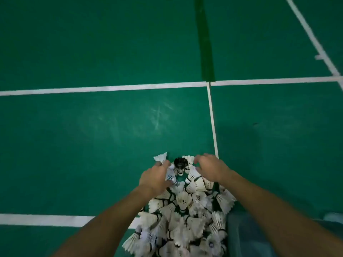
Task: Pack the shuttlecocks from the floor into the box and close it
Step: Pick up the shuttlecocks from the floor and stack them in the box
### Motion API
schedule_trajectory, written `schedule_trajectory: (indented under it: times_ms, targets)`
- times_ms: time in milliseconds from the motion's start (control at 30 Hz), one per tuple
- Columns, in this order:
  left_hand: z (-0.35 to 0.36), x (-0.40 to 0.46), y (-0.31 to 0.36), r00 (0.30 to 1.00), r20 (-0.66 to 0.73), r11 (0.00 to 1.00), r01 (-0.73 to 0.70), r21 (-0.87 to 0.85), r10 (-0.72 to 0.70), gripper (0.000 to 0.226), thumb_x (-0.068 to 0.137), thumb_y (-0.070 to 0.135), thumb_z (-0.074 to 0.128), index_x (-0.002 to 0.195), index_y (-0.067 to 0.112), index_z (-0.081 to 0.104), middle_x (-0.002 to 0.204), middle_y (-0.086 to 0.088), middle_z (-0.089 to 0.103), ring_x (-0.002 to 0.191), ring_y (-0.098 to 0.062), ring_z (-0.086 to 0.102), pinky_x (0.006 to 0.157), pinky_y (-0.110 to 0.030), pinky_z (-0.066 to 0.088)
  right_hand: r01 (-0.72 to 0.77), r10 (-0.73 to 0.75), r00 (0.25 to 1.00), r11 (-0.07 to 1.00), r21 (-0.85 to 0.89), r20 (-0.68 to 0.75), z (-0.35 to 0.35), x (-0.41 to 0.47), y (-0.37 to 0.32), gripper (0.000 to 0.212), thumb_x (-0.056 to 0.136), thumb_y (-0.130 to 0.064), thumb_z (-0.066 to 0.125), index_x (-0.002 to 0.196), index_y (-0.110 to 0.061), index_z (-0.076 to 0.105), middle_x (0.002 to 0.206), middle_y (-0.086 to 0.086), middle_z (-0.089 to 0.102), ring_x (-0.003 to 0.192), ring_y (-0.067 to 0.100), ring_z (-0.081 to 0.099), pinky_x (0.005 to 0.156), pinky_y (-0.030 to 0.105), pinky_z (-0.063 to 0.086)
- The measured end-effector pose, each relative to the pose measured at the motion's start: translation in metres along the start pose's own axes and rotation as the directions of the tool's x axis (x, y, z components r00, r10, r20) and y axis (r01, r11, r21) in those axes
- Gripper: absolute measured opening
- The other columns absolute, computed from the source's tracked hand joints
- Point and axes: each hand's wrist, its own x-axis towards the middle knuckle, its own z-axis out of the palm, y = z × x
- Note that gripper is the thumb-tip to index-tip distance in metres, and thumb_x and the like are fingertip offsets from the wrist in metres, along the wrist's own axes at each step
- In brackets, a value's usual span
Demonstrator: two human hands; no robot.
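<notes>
Head view showed, nearest to the person, a big heap of white shuttlecocks (182, 216) on the green court floor (92, 136), running as a long band from the bottom edge of the picture away toward the hands. At the lower right a bluish thing (241, 236) lay just beside the heap; it might be the box, but I could not tell, and no lid was visible.

Both forearms reached forward over the heap. The left hand (155, 179) rested on the far left part of it, fingers curled down over a few shuttlecocks; whether it really gripped one, I could not tell. The right hand (210, 168) was at the far right part, fingers bent like a claw above the feathers, holding nothing that I could see. The hands were apart, and between them sat a dark shuttlecock (180, 165). One white shuttlecock (161, 157) lay just past the left fingertips, so the left hand was nearer to it.

As I judged, the coming move was to rake this far end back toward the person, along the long axis of the heap. Beyond the hands the floor was open, only white court lines (111, 88) crossed it, so nothing hindered the pulling.
</notes>
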Motion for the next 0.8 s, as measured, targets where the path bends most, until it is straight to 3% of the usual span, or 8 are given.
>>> schedule_trajectory:
  times_ms: [167,300,400,500,667,800]
  targets:
    - [0.044,0.058,0.010,0.984,-0.161,0.992,0.095,0.088,-0.080,0.069,0.090,0.058,0.073,0.143,0.029,0.039,0.134,-0.009,0.045,0.085,-0.029,0.061,0.066,-0.038,0.047,0.063,-0.061,0.997,0.998,0.030,-0.046,0.034,0.072,0.011,0.062,0.093,0.004,0.052,0.144,-0.031,0.048,0.149,0.006,0.048,0.132,0.034,0.044,0.106,0.053,0.047]
    - [0.066,0.078,0.000,0.985,-0.134,0.994,0.107,-0.020,-0.108,0.044,0.090,0.039,0.078,0.127,0.022,0.062,0.123,-0.007,0.058,0.099,-0.031,0.065,0.079,-0.039,0.055,0.057,-0.056,0.998,0.998,0.026,-0.043,0.052,0.089,0.016,0.047,0.098,-0.012,0.062,0.140,-0.029,0.049,0.137,0.011,0.057,0.118,0.030,0.059,0.100,0.048,0.052]
    - [0.078,0.080,-0.011,0.975,-0.194,0.981,0.079,-0.175,-0.113,0.037,0.088,0.027,0.082,0.122,0.017,0.071,0.124,-0.008,0.067,0.107,-0.029,0.066,0.091,-0.038,0.057,0.038,-0.033,0.987,0.999,0.032,-0.154,0.054,0.085,0.017,0.042,0.099,-0.019,0.066,0.138,-0.019,0.051,0.130,0.013,0.060,0.111,0.030,0.062,0.097,0.046,0.054]
    - [0.067,0.068,-0.016,0.970,-0.216,0.978,0.070,-0.196,-0.112,0.037,0.088,0.013,0.084,0.123,0.012,0.074,0.128,-0.006,0.071,0.113,-0.023,0.067,0.097,-0.033,0.056,0.041,-0.043,0.960,0.999,-0.012,-0.277,0.039,0.066,0.018,0.039,0.099,-0.019,0.067,0.136,-0.019,0.054,0.124,0.010,0.065,0.102,0.025,0.065,0.091,0.042,0.057]
    - [-0.002,0.023,-0.007,0.964,-0.262,0.987,0.002,-0.161,-0.045,0.048,0.085,0.021,0.088,0.128,0.011,0.070,0.126,-0.008,0.071,0.112,-0.024,0.067,0.098,-0.036,0.056,0.052,-0.058,0.920,0.998,-0.026,-0.388,-0.022,0.000,0.016,0.035,0.096,-0.023,0.070,0.129,-0.018,0.063,0.118,0.001,0.070,0.105,0.020,0.066,0.094,0.042,0.057]
    - [-0.056,-0.044,0.030,0.949,-0.290,0.972,-0.173,-0.157,0.122,0.037,0.079,0.027,0.092,0.110,0.014,0.076,0.109,0.000,0.074,0.102,-0.018,0.069,0.092,-0.029,0.057,0.106,-0.080,0.908,0.994,0.040,-0.410,-0.067,-0.077,0.009,0.024,0.092,-0.026,0.075,0.113,-0.017,0.068,0.095,-0.007,0.065,0.088,0.013,0.063,0.076,0.028,0.051]
